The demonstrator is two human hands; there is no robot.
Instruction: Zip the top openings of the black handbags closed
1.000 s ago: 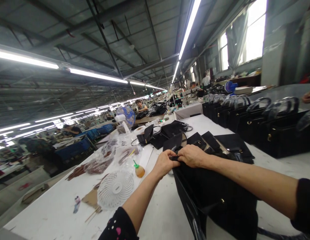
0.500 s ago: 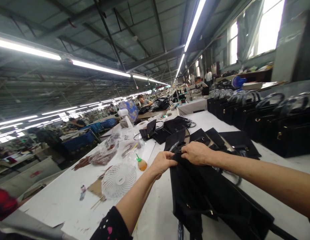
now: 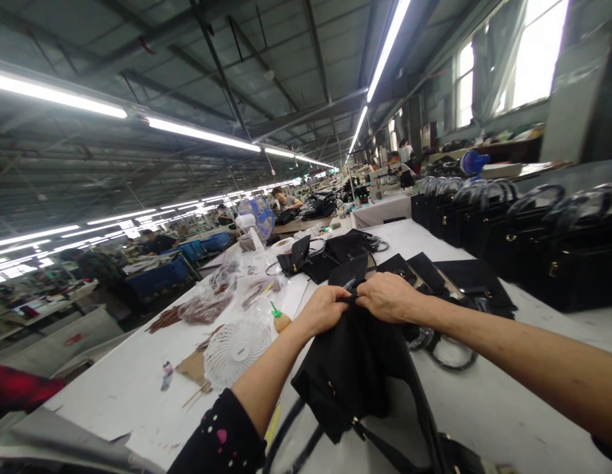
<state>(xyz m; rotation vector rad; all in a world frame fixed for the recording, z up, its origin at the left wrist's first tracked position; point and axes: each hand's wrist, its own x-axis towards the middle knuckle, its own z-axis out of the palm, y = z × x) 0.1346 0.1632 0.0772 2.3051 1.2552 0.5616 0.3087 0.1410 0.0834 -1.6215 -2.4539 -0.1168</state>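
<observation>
A black handbag (image 3: pixel 353 372) hangs and drapes over the white table toward me, its far edge pinched between both my hands. My left hand (image 3: pixel 328 308) has thumb and fingers closed on that edge from the left. Right beside it, nearly touching, my right hand (image 3: pixel 387 297) grips the same edge from the right. A small gold-coloured fitting shows on the bag, and a dark strap loops below it. Just beyond my hands lie more black bag pieces (image 3: pixel 348 268), partly hidden behind my fingers.
Finished black handbags (image 3: pixel 523 243) with wrapped handles stand in a row at right. To the left lie a white fan grille (image 3: pixel 234 352), a small green-tipped bottle (image 3: pixel 280 321) and plastic-wrapped brown strips (image 3: pixel 207 306). A blue fan (image 3: pixel 256 218) stands behind.
The bag has swung left and its lower part now hangs nearer the middle, uncovering a looped handle on the table at right. My hands have drawn closer together on its edge.
</observation>
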